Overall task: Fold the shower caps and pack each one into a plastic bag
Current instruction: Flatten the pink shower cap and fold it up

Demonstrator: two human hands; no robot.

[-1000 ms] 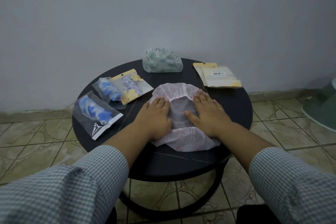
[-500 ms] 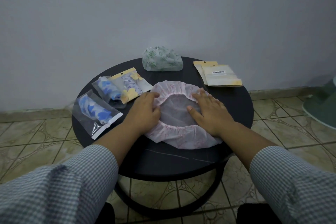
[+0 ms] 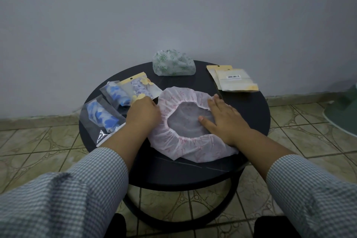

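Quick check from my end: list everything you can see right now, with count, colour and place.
pink shower cap: one, white with pink print, spread open at the table's middle
green shower cap: one, white with green print, bunched at the far edge
packed bags: three, clear with blue or lilac caps inside, left side
empty bags: two, cream and yellow, stacked far right
table: one, black, round
floor: beige patterned tiles
wall: grey
left hand: at the pink cap's left rim, fingers hidden
right hand: flat on the cap's right side
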